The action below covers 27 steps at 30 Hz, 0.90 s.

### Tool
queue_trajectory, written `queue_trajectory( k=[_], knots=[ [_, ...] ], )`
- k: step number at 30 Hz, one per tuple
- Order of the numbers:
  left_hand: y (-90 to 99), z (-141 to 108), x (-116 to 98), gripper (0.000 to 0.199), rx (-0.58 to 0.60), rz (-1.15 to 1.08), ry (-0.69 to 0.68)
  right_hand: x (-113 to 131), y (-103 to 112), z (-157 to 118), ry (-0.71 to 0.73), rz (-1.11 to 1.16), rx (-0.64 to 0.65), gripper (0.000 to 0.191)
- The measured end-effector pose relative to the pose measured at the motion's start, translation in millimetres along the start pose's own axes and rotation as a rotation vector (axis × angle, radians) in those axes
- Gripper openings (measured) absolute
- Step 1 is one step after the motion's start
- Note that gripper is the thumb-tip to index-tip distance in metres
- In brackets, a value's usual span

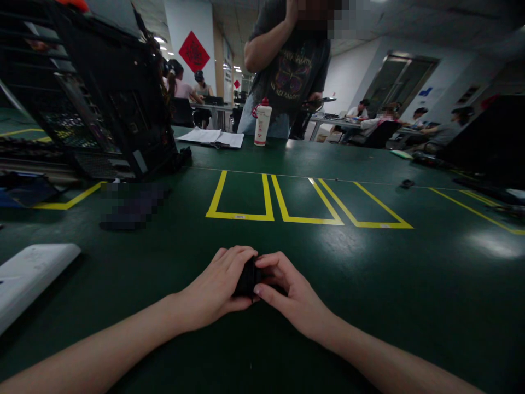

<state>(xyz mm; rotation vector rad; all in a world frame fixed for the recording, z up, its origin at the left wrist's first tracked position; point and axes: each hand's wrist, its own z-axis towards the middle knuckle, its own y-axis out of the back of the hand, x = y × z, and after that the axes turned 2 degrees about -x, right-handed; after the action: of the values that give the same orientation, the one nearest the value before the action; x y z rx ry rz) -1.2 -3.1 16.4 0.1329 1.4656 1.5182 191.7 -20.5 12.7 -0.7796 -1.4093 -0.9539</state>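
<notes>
Between my two hands, low in the middle of the head view, is a small black object [248,278] whose kind I cannot make out. My left hand [221,279] is wrapped over it from the left, its fingers on top and its thumb at the near side. From the right, my right hand [289,293] grips its edge with curled fingertips and thumb. Much of the object is hidden by my fingers. It is held low over, or rests on, the dark green table [172,262]; which of the two I cannot tell.
Yellow tape outlines [241,217] mark the table ahead. At the left stand an open black computer case [123,104] and a white box-like thing [36,273]. Papers [211,137] and a white bottle [262,126] lie farther back, before a standing person [287,71].
</notes>
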Motion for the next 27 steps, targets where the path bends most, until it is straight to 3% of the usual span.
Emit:
queue_trajectory(
  k=[3,10,14,19,27],
  knots=[
    [0.8,-0.3,-0.9,0.064,0.011,-0.012,0.009,0.7,0.7,0.9,-0.028,-0.026,-0.002,0.036],
    [0.1,-0.8,0.5,0.066,0.000,0.006,0.001,1.0,2.6,-1.4,0.068,-0.067,0.016,0.031],
    [0.5,-0.7,0.1,0.064,-0.001,0.002,0.009,1.5,1.0,-1.9,0.026,-0.040,-0.005,0.023],
    [-2.4,-1.2,1.0,0.066,-0.024,-0.017,0.012,2.3,0.9,-0.5,-0.036,-0.049,-0.009,0.037],
    [-5.3,-0.8,3.4,0.069,-0.014,0.001,0.016,-0.7,0.7,-3.3,0.076,-0.082,-0.012,0.029]
  ],
)
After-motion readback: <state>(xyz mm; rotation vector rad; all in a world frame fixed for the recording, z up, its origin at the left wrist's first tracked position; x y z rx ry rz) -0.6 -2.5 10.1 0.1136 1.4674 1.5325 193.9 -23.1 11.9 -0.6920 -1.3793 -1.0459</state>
